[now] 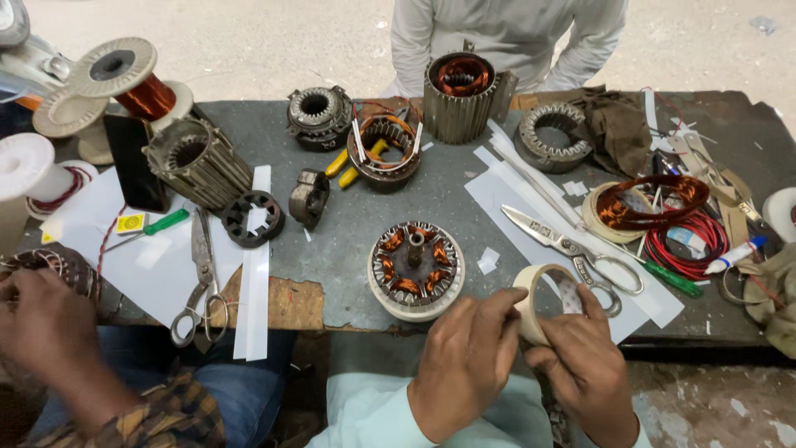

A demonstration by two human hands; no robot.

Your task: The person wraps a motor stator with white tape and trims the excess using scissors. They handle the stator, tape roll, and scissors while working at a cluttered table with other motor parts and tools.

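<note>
Gripping a roll of masking tape (549, 300) between both hands, the person holds it at the near edge of the grey table (464, 199). The left hand (464, 365) pinches its near rim with thumb and fingers; the right hand (584, 365) clasps it from below, thumb on the far rim. A wound stator (414, 267) sits just left, scissors (572, 249) just behind.

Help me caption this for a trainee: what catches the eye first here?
Nearest the camera, the left hand and right hand hold a roll of tape at the table's front edge. Just left of it sits a round stator with copper windings. Long scissors lie on white paper strips to the right.
</note>
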